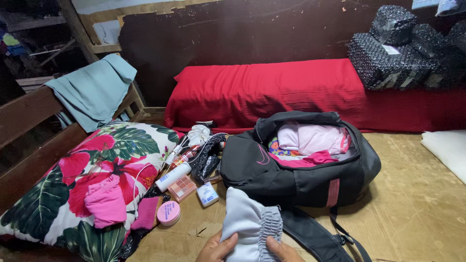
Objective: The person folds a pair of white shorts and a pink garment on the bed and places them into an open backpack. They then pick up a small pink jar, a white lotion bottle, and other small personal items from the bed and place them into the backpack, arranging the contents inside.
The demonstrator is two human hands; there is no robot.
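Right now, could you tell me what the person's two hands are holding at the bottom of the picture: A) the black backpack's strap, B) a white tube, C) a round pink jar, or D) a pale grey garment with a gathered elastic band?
D: both the left hand and the right hand grip the pale grey garment, whose gathered band shows, just in front of the open black backpack.

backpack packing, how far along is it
Done: the backpack lies open with pink clothes already inside. In hand: the left hand and right hand hold a white garment in front of it. Left: a white tube, a pink jar, a small box and a pink cloth on the pillow are outside.
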